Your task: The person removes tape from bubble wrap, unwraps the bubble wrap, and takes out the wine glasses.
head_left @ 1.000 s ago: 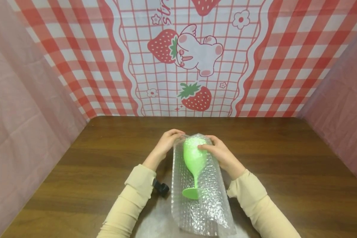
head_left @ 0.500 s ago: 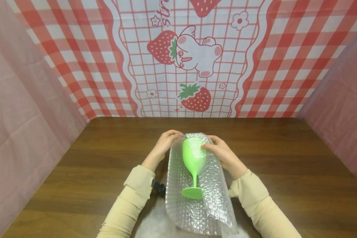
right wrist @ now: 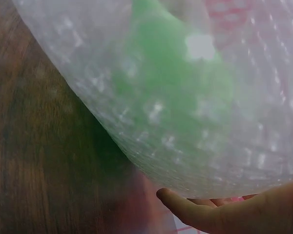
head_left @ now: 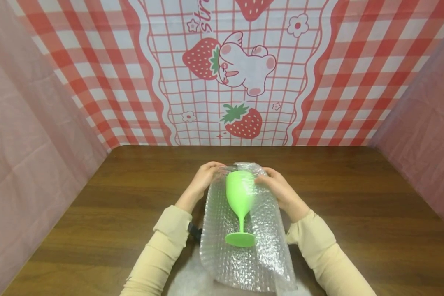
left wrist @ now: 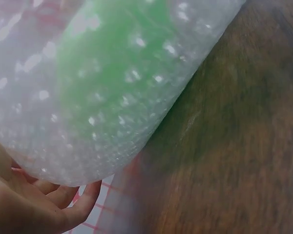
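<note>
A lime-green goblet (head_left: 240, 191) lies inside a loosely folded sheet of bubble wrap (head_left: 271, 234), its bowl pointing away and its round foot towards me. Clear wrap covers the right side of the bowl, while the stem and most of the foot show uncovered. At the far left edge of the wrap, my left hand (head_left: 202, 180) pinches the sheet. My right hand (head_left: 282, 191) grips the far right side, thumb on top near the bowl. Both wrist views show the goblet blurred green through the plastic, with curled fingers (left wrist: 85, 204) under the wrap's edge.
The wrap is above a brown wooden table (head_left: 107, 213). Whitish sheet material (head_left: 192, 275) shows beneath it at the near edge. A black strap piece (head_left: 195, 232) sits at the left cuff. A red-checked strawberry cloth (head_left: 133, 82) hangs behind, with pink curtains (head_left: 29, 144) at the sides.
The bubble wrap has spread wider, its left edge shifting left and its right part shifting right. More of the goblet's foot is uncovered. My hands have drawn slightly apart.
</note>
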